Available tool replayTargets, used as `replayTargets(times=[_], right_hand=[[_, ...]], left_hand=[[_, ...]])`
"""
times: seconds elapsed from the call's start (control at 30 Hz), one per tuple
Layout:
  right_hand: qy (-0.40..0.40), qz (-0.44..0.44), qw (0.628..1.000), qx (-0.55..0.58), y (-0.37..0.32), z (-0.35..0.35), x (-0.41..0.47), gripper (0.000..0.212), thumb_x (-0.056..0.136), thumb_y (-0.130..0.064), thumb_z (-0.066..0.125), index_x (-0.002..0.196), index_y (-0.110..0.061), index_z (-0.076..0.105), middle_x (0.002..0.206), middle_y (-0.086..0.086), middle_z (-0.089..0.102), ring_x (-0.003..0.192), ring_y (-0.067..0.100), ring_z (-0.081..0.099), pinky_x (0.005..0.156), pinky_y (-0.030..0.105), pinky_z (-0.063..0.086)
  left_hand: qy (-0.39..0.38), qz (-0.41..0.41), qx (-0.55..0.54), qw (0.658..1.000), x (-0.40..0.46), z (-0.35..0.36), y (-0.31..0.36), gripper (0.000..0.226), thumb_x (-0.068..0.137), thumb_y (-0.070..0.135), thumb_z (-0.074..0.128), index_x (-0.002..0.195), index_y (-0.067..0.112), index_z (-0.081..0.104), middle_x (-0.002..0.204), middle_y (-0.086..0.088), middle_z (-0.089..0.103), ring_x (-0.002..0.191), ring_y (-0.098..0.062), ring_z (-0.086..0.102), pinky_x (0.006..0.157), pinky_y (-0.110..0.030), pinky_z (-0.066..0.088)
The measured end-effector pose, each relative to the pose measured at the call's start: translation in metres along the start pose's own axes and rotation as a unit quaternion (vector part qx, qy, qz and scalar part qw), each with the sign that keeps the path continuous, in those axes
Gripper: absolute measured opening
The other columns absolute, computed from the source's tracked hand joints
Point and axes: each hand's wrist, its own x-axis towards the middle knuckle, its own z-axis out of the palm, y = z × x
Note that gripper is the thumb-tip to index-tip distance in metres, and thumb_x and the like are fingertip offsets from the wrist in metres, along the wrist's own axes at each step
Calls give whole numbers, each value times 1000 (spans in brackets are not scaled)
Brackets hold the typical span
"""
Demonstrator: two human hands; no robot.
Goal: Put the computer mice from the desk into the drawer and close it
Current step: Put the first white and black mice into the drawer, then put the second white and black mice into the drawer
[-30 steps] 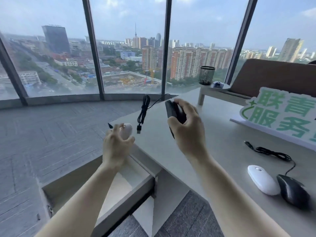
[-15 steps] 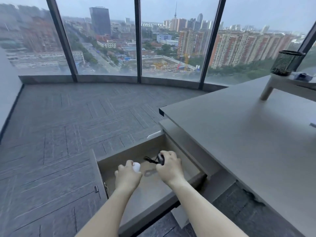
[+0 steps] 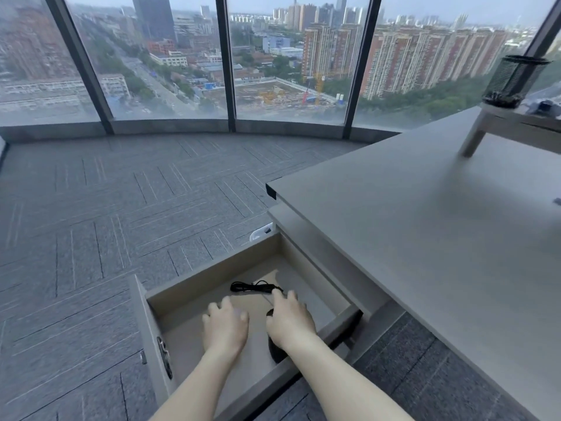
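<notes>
The open drawer (image 3: 151, 325) sticks out from under the grey desk (image 3: 425, 238), and both my hands are down inside it. My left hand (image 3: 226, 328) lies palm down near the drawer floor, and the white mouse it carried is hidden under it. My right hand (image 3: 290, 322) rests on the black mouse (image 3: 274, 352), whose dark body shows below my wrist. Its bundled black cable (image 3: 252, 287) lies on the drawer floor just beyond my fingers.
A black mesh pen cup (image 3: 516, 80) stands on a small raised shelf (image 3: 516, 118) at the desk's far right. Grey carpet tiles (image 3: 121, 208) run to floor-to-ceiling windows. A metal lock fitting (image 3: 165, 357) sits on the drawer's left end.
Both hands carried the mice from desk height down into the drawer and now sit low on its floor. The cable has come to rest on the drawer floor. My view turned left and down.
</notes>
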Motion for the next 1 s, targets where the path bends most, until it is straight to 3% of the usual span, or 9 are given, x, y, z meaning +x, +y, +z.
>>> replayTargets(times=[0.1, 0.23, 0.37, 0.5, 0.6, 0.73, 0.8, 0.87, 1.0], right_hand=[[139, -73, 983, 99, 8, -50, -30, 39, 92, -19, 45, 131, -18, 47, 131, 8, 50, 116, 31, 51, 90, 40, 47], [334, -118, 920, 170, 50, -132, -88, 34, 92, -12, 49, 124, -15, 58, 125, 3, 62, 108, 21, 61, 90, 35, 51], [462, -66, 869, 165, 136, -197, -153, 32, 91, -8, 49, 118, -15, 63, 120, 1, 67, 102, 20, 63, 86, 30, 50], [542, 67, 829, 121, 246, -223, -214, 32, 86, -3, 50, 113, -11, 66, 117, 9, 68, 113, 32, 56, 92, 36, 45], [513, 190, 831, 98, 315, -225, -252, 43, 85, -7, 48, 125, -15, 61, 137, 12, 55, 123, 37, 47, 103, 42, 39], [342, 296, 886, 103, 367, -216, -284, 51, 92, -29, 48, 142, -36, 41, 159, 10, 21, 138, 37, 27, 111, 39, 29], [309, 292, 898, 115, 380, -212, -292, 50, 92, -36, 48, 141, -40, 40, 157, 9, 27, 137, 35, 32, 110, 38, 32], [316, 283, 897, 123, 390, -212, -296, 47, 90, -32, 47, 137, -39, 45, 145, 8, 44, 129, 31, 42, 105, 37, 39], [332, 305, 885, 116, 398, -215, -303, 38, 86, -27, 49, 123, -36, 51, 122, 6, 55, 116, 29, 46, 89, 34, 42]], left_hand=[[78, 104, -75, 989, -18, -20, 36, 44, 91, 28, 46, 133, 17, 50, 134, -12, 51, 121, -33, 43, 97, -39, 38], [135, 277, -187, 933, -70, -39, 116, 30, 90, 16, 52, 118, 12, 61, 115, -8, 62, 109, -25, 55, 91, -27, 40], [92, 397, -230, 884, -146, -28, 200, 26, 86, 9, 56, 110, 13, 65, 105, -3, 64, 88, -17, 63, 78, -22, 44], [-40, 468, -215, 856, -232, 14, 269, 31, 85, 25, 61, 116, 19, 63, 115, -1, 61, 90, -17, 63, 80, -29, 51], [-129, 493, -147, 848, -288, 56, 307, 54, 80, 40, 62, 132, 28, 51, 132, -1, 50, 117, -21, 55, 95, -34, 47], [-189, 512, -23, 838, -343, 94, 339, 79, 76, 54, 61, 147, 39, 27, 157, -3, 24, 140, -31, 26, 110, -39, 31], [-178, 521, 57, 833, -355, 107, 347, 80, 77, 61, 56, 147, 42, 23, 161, -2, 15, 141, -34, 24, 110, -41, 30], [-142, 537, 110, 824, -359, 117, 352, 65, 81, 53, 51, 142, 41, 30, 158, -4, 19, 135, -36, 31, 107, -42, 32], [-127, 513, 103, 843, -355, 124, 358, 57, 74, 39, 55, 130, 35, 43, 155, -2, 24, 130, -35, 35, 102, -39, 33]])
